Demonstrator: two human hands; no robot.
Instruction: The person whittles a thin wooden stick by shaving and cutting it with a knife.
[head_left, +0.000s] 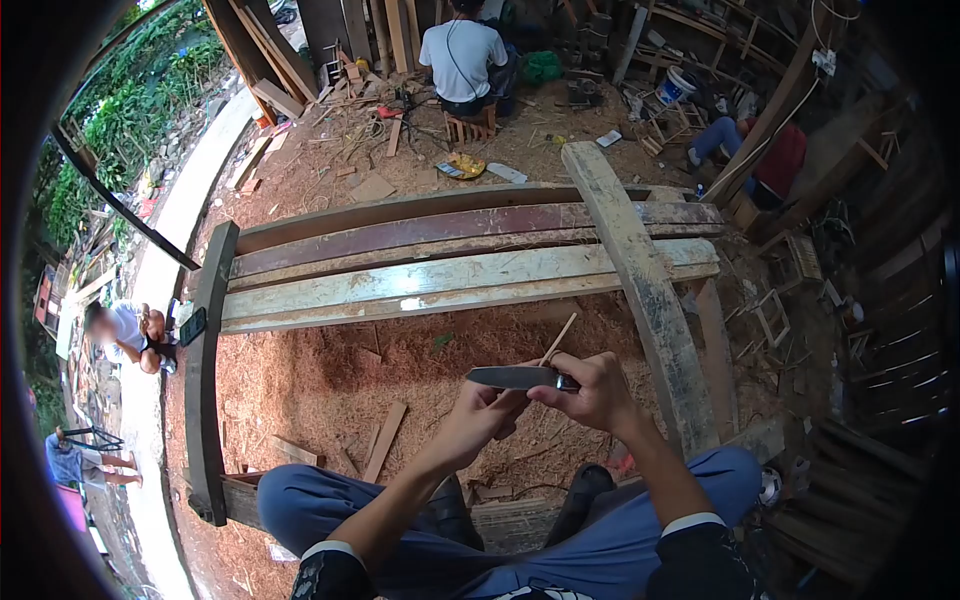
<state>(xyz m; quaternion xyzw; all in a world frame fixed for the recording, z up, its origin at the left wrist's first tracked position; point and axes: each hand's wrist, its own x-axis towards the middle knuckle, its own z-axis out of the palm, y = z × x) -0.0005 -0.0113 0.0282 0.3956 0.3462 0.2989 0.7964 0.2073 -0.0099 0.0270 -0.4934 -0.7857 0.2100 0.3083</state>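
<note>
My right hand point(594, 390) is closed around the handle of a knife point(512, 377), whose broad grey blade points left above my left hand. A thin wooden stick point(562, 336) slants up and away from between my hands, its lower part hidden by the blade and fingers. My left hand point(478, 422) is closed just below the blade, its fingers apparently gripping the lower end of the stick. Both hands are held over the shavings-covered ground, in front of my knees.
Long planks point(430, 282) form a low bench ahead, crossed by a thick board point(640, 260) on the right and a dark beam point(205, 380) bearing a phone point(193, 326). Wood offcuts point(386, 440) lie on shavings below. A person in a white shirt point(464, 60) sits beyond; other people are at the sides.
</note>
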